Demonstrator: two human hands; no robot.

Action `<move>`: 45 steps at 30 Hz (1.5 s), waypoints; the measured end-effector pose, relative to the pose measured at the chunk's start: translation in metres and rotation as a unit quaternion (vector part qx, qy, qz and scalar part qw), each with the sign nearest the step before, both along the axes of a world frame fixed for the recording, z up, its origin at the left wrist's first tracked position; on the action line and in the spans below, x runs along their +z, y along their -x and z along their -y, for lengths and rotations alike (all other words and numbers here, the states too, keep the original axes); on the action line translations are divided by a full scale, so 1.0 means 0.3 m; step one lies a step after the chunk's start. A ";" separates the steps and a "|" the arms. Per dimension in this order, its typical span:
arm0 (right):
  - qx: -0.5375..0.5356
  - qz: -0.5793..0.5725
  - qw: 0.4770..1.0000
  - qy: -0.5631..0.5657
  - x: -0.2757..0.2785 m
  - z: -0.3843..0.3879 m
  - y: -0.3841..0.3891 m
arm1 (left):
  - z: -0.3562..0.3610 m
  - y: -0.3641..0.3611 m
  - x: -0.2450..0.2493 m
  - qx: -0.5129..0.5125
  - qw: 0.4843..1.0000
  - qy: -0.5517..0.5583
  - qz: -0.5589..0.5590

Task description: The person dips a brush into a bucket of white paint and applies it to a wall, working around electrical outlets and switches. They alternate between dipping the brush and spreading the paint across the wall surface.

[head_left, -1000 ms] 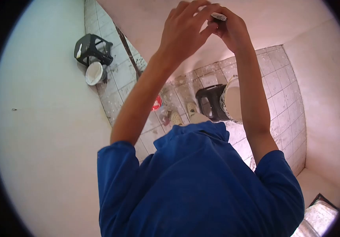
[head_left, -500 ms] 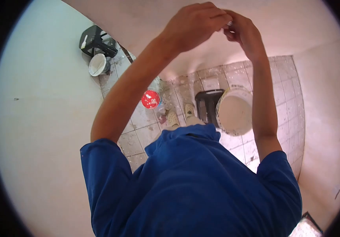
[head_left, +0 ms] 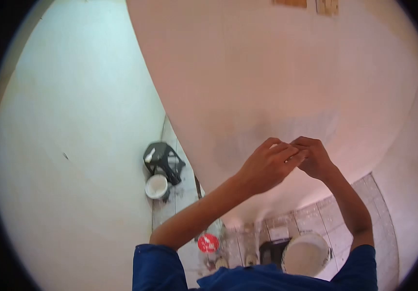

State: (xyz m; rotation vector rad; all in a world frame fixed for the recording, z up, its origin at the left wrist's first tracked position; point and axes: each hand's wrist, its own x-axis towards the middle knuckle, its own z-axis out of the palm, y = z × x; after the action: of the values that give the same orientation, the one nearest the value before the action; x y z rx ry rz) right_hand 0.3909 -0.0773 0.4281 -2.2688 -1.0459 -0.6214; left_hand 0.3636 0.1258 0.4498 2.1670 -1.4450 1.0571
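Note:
My left hand (head_left: 272, 165) and my right hand (head_left: 315, 157) meet in front of the pinkish wall (head_left: 248, 68). Their fingers are bent and pressed together at the tips. Whatever lies between them is too small or too hidden to make out. Behind the hands, a greyish, smoother-looking patch (head_left: 233, 144) spreads across the wall. Both forearms are bare below blue sleeves.
Below stand a large bucket of pale material (head_left: 306, 254) and a dark stool (head_left: 271, 253). A red lid (head_left: 208, 243) is near my feet. Further left, a black stool (head_left: 163, 160) stands by a smaller white bucket (head_left: 156, 186). A pale wall (head_left: 73, 145) rises at left.
My view has tilted up, so more wall shows and the floor things sit lower in the picture. My hands stay together, now lower in view.

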 end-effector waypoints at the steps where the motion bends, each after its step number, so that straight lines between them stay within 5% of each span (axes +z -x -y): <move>1: 0.003 -0.004 1.000 -0.015 0.070 -0.016 0.007 | -0.023 0.050 0.075 -0.001 0.999 0.036 0.008; 4: 0.016 -0.039 0.995 -0.085 0.290 -0.051 0.058 | -0.144 0.136 0.207 0.013 0.995 0.096 0.021; 7: 0.023 0.116 0.989 -0.089 0.499 -0.102 0.050 | -0.316 0.174 0.263 0.031 0.993 0.108 -0.024; 15: 0.059 0.309 0.934 -0.171 0.960 -0.292 0.008 | -0.497 0.222 0.268 0.089 0.976 0.171 -0.105; 19: 0.047 0.517 0.855 -0.006 0.884 -0.315 -0.108 | -0.510 0.232 0.259 0.091 0.977 0.164 -0.105; 21: 0.049 0.536 0.842 0.028 0.707 -0.308 -0.179 | -0.525 0.235 0.247 0.089 0.977 0.163 -0.105; 27: 0.087 0.374 0.922 0.053 0.306 -0.294 -0.017 | -0.576 0.243 0.229 0.092 0.977 0.159 -0.112; 34: -0.028 0.228 0.973 -0.012 0.765 -0.335 -0.008 | -0.550 0.236 0.246 0.071 0.980 0.146 -0.110; 38: -0.007 0.360 0.925 -0.120 1.034 -0.357 0.040 | -0.552 0.251 0.237 0.063 0.981 0.142 -0.115; 42: -0.001 0.447 0.889 -0.103 0.984 -0.336 -0.014 | -0.562 0.256 0.215 0.071 0.978 0.149 -0.126; 43: -0.075 0.448 0.890 -0.032 0.895 -0.326 -0.035 | -0.565 0.257 0.207 0.074 0.977 0.150 -0.130; 45: 0.012 0.450 0.892 0.028 0.662 -0.275 -0.124 | -0.579 0.262 0.196 0.084 0.979 0.133 -0.130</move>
State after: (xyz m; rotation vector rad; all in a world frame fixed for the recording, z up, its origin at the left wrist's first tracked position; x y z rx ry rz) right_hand 0.4281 0.0050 0.6268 -1.9869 -1.4919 -1.7429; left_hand 0.2848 0.2995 0.5087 2.1621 -0.9633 0.9191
